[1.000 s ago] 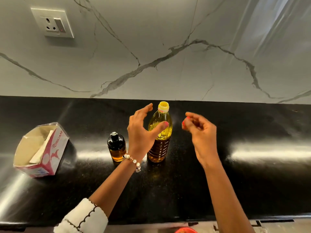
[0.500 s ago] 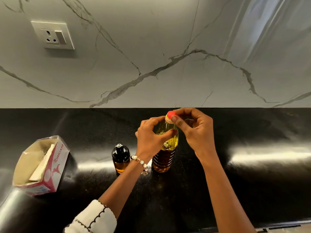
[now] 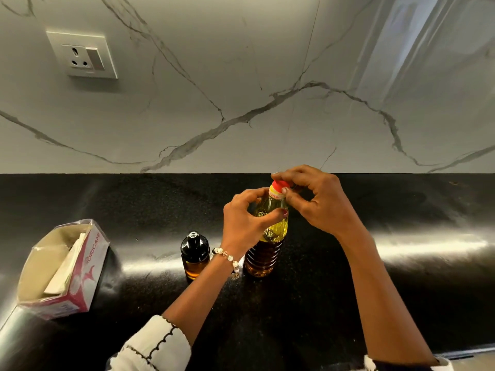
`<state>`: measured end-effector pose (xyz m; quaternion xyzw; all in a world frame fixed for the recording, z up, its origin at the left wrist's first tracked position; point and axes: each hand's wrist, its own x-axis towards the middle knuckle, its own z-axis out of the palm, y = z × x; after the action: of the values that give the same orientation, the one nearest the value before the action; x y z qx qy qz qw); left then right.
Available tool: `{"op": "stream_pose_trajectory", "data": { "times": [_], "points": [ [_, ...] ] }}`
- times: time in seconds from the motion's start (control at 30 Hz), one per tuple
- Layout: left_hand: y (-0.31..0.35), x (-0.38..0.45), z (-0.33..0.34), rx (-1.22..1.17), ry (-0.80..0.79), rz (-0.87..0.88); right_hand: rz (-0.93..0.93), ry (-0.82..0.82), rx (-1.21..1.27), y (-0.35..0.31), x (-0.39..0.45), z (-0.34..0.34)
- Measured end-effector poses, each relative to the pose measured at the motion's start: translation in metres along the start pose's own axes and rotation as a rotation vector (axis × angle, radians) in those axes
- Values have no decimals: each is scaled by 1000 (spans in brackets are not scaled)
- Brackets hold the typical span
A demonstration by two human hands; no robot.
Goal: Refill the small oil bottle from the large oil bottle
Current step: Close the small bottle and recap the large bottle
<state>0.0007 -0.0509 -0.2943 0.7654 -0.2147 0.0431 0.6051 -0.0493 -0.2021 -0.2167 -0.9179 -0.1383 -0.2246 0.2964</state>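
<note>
The large oil bottle (image 3: pixel 265 250) stands upright on the black counter, clear plastic with golden oil and a red and yellow cap (image 3: pixel 278 188). My left hand (image 3: pixel 245 223) wraps around its upper body just below the neck. My right hand (image 3: pixel 316 202) pinches the cap from the right and above, thumb and fingers closed on it. The small oil bottle (image 3: pixel 194 254) stands just left of the large one, dark glass with a black top and a little amber oil at the bottom. It is untouched, close to my left wrist.
An open pink and white tissue box (image 3: pixel 64 271) lies at the left of the black counter (image 3: pixel 401 277). A marble wall with a power socket (image 3: pixel 81 54) rises behind. The counter's front edge runs along the bottom right.
Both hands came in from open and apart to the large bottle. The left closed on its body, the right closed on the cap. The camera tilted, so the scene sits lower in view.
</note>
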Motion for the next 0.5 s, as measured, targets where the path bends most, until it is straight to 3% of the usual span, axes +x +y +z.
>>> {"op": "stream_pose_trajectory", "data": {
  "times": [0.3,0.5],
  "points": [
    [-2,4,-1,-24,4,16,-92,-321,-116,-11,27,-24],
    [0,3,-2,-39,9,13,-46,-404,-182,-15,32,-24]
  ]
}}
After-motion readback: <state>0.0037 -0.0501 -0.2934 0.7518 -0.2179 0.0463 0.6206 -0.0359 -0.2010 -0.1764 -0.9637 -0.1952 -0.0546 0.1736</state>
